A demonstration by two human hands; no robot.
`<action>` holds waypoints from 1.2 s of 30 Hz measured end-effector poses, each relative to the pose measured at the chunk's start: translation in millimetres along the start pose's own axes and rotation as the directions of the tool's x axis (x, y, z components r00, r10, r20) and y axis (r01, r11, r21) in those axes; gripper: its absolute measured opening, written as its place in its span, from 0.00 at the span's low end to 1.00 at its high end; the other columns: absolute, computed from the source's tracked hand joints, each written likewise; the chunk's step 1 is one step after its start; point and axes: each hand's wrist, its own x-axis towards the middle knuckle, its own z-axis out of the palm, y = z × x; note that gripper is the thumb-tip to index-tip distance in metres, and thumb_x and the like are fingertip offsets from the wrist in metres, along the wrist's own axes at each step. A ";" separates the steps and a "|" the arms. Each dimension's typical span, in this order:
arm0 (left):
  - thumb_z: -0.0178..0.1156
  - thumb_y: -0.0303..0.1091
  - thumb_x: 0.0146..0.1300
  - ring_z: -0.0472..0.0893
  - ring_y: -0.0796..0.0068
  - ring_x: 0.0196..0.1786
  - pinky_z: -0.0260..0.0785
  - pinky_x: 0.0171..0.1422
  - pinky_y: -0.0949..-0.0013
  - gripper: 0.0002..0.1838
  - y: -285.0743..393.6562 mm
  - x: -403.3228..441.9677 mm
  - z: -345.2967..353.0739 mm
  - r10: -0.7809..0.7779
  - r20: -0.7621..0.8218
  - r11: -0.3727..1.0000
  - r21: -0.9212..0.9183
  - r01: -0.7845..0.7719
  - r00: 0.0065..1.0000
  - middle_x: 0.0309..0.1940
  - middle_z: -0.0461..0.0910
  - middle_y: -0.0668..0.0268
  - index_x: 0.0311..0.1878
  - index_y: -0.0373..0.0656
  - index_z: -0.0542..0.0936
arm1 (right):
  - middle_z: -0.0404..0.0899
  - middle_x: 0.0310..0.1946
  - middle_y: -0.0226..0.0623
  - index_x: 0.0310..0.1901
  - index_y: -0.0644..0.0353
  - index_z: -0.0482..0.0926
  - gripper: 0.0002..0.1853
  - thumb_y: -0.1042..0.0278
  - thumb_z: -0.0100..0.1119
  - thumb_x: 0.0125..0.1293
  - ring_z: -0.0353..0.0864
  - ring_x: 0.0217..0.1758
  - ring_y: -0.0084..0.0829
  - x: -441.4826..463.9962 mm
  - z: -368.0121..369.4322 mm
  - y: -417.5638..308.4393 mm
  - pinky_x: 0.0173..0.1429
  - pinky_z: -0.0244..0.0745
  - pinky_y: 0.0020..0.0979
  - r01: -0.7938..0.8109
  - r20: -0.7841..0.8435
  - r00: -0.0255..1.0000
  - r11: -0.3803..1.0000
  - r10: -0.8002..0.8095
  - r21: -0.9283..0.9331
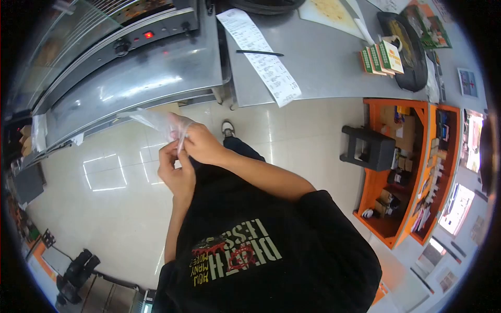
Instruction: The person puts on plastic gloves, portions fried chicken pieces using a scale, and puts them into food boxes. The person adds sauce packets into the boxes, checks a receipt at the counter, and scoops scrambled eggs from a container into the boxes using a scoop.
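Observation:
A clear, thin plastic glove (151, 119) trails to the left, with my right hand (201, 142) partly inside its opening. The fingers of that hand point left and look stretched out under the film, though the plastic blurs them. My left hand (178, 169) is closed below it, thumb and fingers pinching the glove's edge near my right wrist. Both hands are held in front of my body, above the tiled floor and short of the steel counter.
A steel appliance (151, 68) with a lit red switch stands ahead on the left. On the steel counter (329, 68) lie a long receipt (261, 62), a black pen (259, 52), a cutting board (329, 15) and small boxes (383, 57). A black stool (368, 148) stands by orange shelves (386, 221).

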 end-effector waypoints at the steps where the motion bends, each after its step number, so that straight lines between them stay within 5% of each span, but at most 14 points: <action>1: 0.59 0.22 0.69 0.78 0.83 0.35 0.72 0.42 0.75 0.06 0.6 2.8 0.7 0.074 -0.015 0.997 0.016 -0.074 0.997 0.33 0.82 0.65 0.47 0.35 0.80 | 0.80 0.51 0.53 0.61 0.69 0.71 0.21 0.73 0.53 0.68 0.83 0.51 0.44 0.1 3.3 -1.3 0.56 0.77 0.36 0.037 -0.084 0.996 0.999 -0.035 0.028; 4: 0.60 0.21 0.66 0.80 0.78 0.37 0.72 0.44 0.72 0.05 14.4 16.1 -1.7 0.273 0.023 0.945 0.180 -0.273 0.962 0.35 0.83 0.62 0.44 0.34 0.80 | 0.78 0.57 0.50 0.67 0.68 0.67 0.23 0.72 0.49 0.72 0.82 0.54 0.39 4.3 9.4 -0.5 0.58 0.76 0.33 0.213 -0.358 0.915 0.976 -0.183 0.046; 7: 0.62 0.21 0.64 0.81 0.70 0.37 0.73 0.45 0.70 0.04 34.5 23.4 3.1 0.336 0.043 0.929 0.153 -0.338 0.941 0.36 0.83 0.58 0.42 0.34 0.80 | 0.76 0.61 0.48 0.70 0.66 0.65 0.24 0.69 0.44 0.76 0.81 0.57 0.35 20.6 8.0 17.8 0.60 0.76 0.31 0.323 -0.391 0.871 0.947 -0.298 -0.002; 8: 0.62 0.20 0.63 0.81 0.66 0.37 0.74 0.45 0.68 0.05 35.7 25.4 4.7 0.392 0.063 0.901 0.176 -0.397 0.918 0.38 0.83 0.56 0.42 0.34 0.80 | 0.75 0.62 0.45 0.70 0.62 0.65 0.25 0.54 0.38 0.81 0.79 0.58 0.33 10.3 -8.2 -32.5 0.59 0.77 0.32 -0.211 -0.016 0.952 0.693 0.305 0.689; 9: 0.62 0.19 0.63 0.82 0.62 0.37 0.74 0.45 0.67 0.06 35.2 24.9 6.8 0.440 0.093 0.871 0.197 -0.450 0.893 0.39 0.82 0.54 0.43 0.34 0.80 | 0.76 0.62 0.42 0.70 0.59 0.65 0.31 0.43 0.33 0.81 0.79 0.56 0.33 1.6 -19.5 -74.5 0.56 0.78 0.34 -0.169 0.000 0.963 0.608 0.268 0.776; 11: 0.62 0.16 0.61 0.82 0.57 0.38 0.75 0.44 0.63 0.08 37.0 26.0 13.4 0.528 0.101 0.831 0.142 -0.537 0.843 0.40 0.81 0.53 0.44 0.34 0.79 | 0.75 0.63 0.40 0.70 0.57 0.66 0.33 0.38 0.31 0.79 0.79 0.56 0.34 2.7 -26.9 -66.5 0.57 0.78 0.34 -0.135 -0.014 0.968 0.569 0.251 0.811; 16: 0.61 0.13 0.59 0.82 0.56 0.38 0.75 0.43 0.62 0.10 44.9 33.1 11.0 0.527 0.079 0.844 0.071 -0.532 0.846 0.40 0.81 0.53 0.44 0.34 0.79 | 0.72 0.66 0.43 0.70 0.59 0.66 0.29 0.48 0.36 0.78 0.75 0.62 0.37 25.6 -40.3 -55.1 0.63 0.74 0.36 -0.067 -0.053 0.981 0.576 0.189 0.815; 19: 0.62 0.13 0.57 0.81 0.58 0.37 0.75 0.41 0.63 0.11 51.2 34.0 13.7 0.578 0.102 0.812 0.034 -0.583 0.810 0.39 0.80 0.54 0.43 0.34 0.79 | 0.69 0.68 0.45 0.70 0.61 0.65 0.28 0.53 0.40 0.77 0.72 0.65 0.39 35.9 -49.7 -35.7 0.67 0.71 0.37 -0.049 0.019 0.994 0.276 0.110 0.960; 23: 0.68 0.21 0.53 0.79 0.56 0.43 0.73 0.46 0.59 0.13 54.1 40.9 14.7 0.630 0.095 0.762 0.114 -0.637 0.771 0.43 0.78 0.56 0.43 0.34 0.80 | 0.65 0.72 0.48 0.71 0.61 0.64 0.28 0.55 0.43 0.75 0.68 0.71 0.43 48.4 -65.4 -11.6 0.73 0.65 0.41 -0.238 0.205 0.971 -0.455 -0.121 0.858; 26: 0.74 0.33 0.49 0.75 0.49 0.52 0.70 0.52 0.54 0.21 51.4 47.1 19.2 0.581 -0.029 0.797 0.223 -0.561 0.813 0.50 0.74 0.57 0.46 0.36 0.79 | 0.60 0.75 0.49 0.74 0.52 0.62 0.31 0.47 0.43 0.75 0.58 0.77 0.50 22.4 -63.1 -68.6 0.79 0.54 0.49 -0.100 0.084 0.889 -0.011 -0.450 0.995; 29: 0.69 0.30 0.54 0.77 0.53 0.49 0.68 0.54 0.53 0.18 44.0 59.6 16.9 0.637 -0.023 0.747 0.267 -0.609 0.770 0.47 0.78 0.61 0.49 0.40 0.80 | 0.56 0.77 0.49 0.74 0.45 0.64 0.32 0.40 0.40 0.74 0.55 0.77 0.56 12.1 -62.3 -109.2 0.78 0.51 0.57 0.054 0.009 0.984 0.344 -0.180 0.937; 36: 0.61 0.18 0.59 0.77 0.49 0.41 0.71 0.46 0.54 0.09 2.5 59.1 32.4 0.533 0.131 0.831 0.104 -0.546 0.836 0.37 0.78 0.55 0.42 0.36 0.75 | 0.63 0.71 0.49 0.71 0.49 0.66 0.30 0.43 0.41 0.75 0.62 0.71 0.50 5.7 -59.7 -76.4 0.72 0.57 0.52 0.093 -0.205 0.973 0.625 0.109 0.775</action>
